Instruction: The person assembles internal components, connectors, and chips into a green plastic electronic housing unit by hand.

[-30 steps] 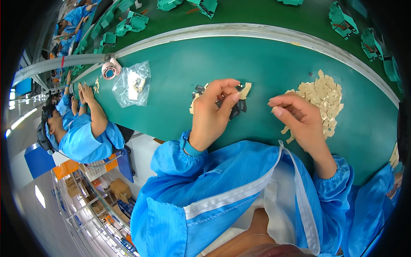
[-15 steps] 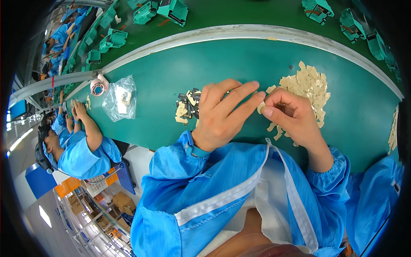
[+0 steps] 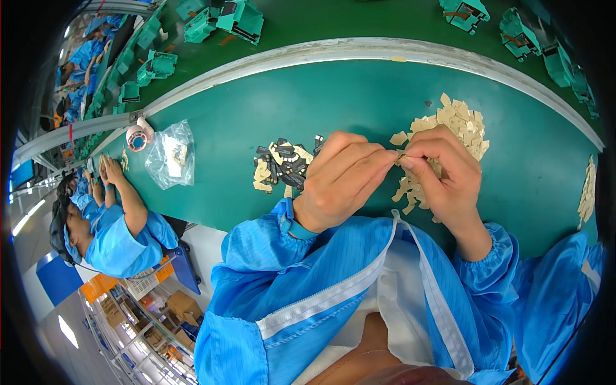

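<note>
Both hands now closer together, left hand [image 3: 343, 179] and right hand [image 3: 443, 170] pinching one small beige piece [image 3: 399, 156], above green worktop [image 3: 359, 102], beige pile [image 3: 459, 125] behind.

Small tan piece [image 3: 399, 156] pinched between fingertips of both hands, held above green table, mostly hidden. Pile of tan flat pieces [image 3: 459, 122] loose, toward table's far edge. Heap of small black parts mixed with tan bits [image 3: 282, 165] mid-table.

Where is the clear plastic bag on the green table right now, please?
In the head view, the clear plastic bag lies on the table's left side, beside a tape roll, left of the dark parts pile.
</note>
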{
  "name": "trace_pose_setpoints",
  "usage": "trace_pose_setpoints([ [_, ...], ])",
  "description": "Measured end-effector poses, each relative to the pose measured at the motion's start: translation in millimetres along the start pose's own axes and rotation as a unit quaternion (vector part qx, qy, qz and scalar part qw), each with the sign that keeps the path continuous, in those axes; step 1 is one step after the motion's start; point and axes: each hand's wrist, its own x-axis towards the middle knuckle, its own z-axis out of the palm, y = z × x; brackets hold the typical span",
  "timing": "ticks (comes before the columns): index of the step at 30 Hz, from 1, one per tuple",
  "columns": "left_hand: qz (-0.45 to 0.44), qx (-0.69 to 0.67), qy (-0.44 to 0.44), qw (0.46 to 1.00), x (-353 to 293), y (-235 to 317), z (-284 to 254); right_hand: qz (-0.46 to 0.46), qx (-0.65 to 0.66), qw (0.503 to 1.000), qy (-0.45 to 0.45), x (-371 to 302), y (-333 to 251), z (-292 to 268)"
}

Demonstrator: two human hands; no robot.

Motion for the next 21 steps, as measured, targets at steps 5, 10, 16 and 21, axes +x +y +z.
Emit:
trace_pose_setpoints([
  [5,-0.038,-0.042,-0.003,0.998,0.8,1.2,-0.2,0.035,0.076,0.996,0.040,2.6,-0.8,3.4],
  [10,-0.078,-0.085,-0.018,0.993,2.2,3.9,0.7,-0.135,-0.045,0.990,0.022,0.5,9.7,-3.4],
  [16,-0.142,-0.086,-0.015,0.986,-0.1,0.1,-0.4,-0.181,-0.032,0.983,0.016,-1.5,11.2,-20.4],
  [21,-0.158,-0.084,-0.026,0.983,7.5,9.4,3.2,-0.087,-0.042,0.993,-0.073,-8.4,23.5,-41.1],
])
